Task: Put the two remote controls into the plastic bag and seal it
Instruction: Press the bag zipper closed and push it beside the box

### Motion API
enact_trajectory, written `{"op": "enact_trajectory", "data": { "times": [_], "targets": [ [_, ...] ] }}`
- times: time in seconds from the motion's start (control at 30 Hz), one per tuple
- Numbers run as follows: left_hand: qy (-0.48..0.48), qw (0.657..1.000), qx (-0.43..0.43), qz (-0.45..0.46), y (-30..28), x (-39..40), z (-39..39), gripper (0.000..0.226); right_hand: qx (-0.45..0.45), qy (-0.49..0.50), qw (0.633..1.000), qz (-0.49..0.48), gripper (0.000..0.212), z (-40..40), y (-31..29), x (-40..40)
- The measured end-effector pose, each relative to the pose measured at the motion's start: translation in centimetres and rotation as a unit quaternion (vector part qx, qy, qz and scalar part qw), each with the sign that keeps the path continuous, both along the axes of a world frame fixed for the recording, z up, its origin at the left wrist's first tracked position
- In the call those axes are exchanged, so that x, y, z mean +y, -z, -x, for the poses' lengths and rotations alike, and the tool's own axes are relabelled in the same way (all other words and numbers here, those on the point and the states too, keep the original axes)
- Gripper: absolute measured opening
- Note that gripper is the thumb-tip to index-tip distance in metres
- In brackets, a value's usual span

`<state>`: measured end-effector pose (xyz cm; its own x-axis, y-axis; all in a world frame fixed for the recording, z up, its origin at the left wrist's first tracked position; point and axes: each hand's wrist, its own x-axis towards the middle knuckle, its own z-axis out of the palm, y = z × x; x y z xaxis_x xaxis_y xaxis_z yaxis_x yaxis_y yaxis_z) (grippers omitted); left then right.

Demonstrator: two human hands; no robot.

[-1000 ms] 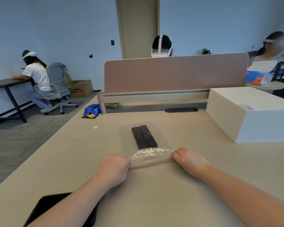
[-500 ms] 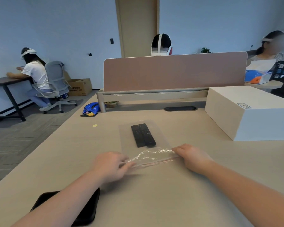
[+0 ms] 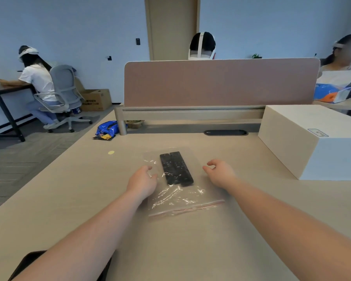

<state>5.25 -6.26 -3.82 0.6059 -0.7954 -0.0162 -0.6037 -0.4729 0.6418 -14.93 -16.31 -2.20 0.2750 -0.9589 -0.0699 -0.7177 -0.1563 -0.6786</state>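
Note:
Two black remote controls [image 3: 176, 168] lie side by side inside a clear plastic bag [image 3: 178, 196] flat on the beige desk. The bag's pink zip strip [image 3: 190, 208] runs along its near edge, nearest to me. My left hand [image 3: 142, 182] rests at the bag's left edge beside the remotes, fingers loosely curled and apart, holding nothing. My right hand [image 3: 219, 172] hovers just right of the bag with curled, spread fingers and nothing in it.
A large white box [image 3: 312, 138] stands at the right. A pink divider panel [image 3: 219, 82] closes the desk's far side. A black flat object [image 3: 26, 264] lies at the near left under my forearm. People sit at other desks behind.
Both hands let go of the bag's zip edge and moved forward to either side of the remotes. The bag now lies flat with its strip free.

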Motion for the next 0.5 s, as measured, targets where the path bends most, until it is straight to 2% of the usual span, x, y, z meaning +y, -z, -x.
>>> {"op": "enact_trajectory", "data": {
  "times": [0.17,0.27,0.33,0.43,0.5],
  "targets": [
    [-0.01,1.0,-0.008,0.02,0.6,-2.1,-0.2,0.038,-0.03,0.004,0.998,-0.048,0.053,-3.0,0.5,-1.7],
    [0.004,1.0,-0.012,0.015,0.9,-3.0,-0.6,0.033,0.026,0.027,0.998,-0.056,0.057,-3.9,0.9,-2.5],
    [0.021,1.0,-0.015,0.016,1.1,-3.4,-0.8,0.029,0.039,0.056,0.996,-0.059,0.047,-4.2,1.2,-3.2],
    [0.023,0.999,-0.02,0.029,1.4,-3.7,-0.6,0.028,0.04,0.074,0.994,-0.074,0.022,-4.8,1.6,-4.3],
    [0.018,0.999,-0.025,0.038,1.4,-3.8,-0.5,0.03,0.033,0.076,0.993,-0.081,0.017,-5.0,1.7,-4.6]
  ]
}}
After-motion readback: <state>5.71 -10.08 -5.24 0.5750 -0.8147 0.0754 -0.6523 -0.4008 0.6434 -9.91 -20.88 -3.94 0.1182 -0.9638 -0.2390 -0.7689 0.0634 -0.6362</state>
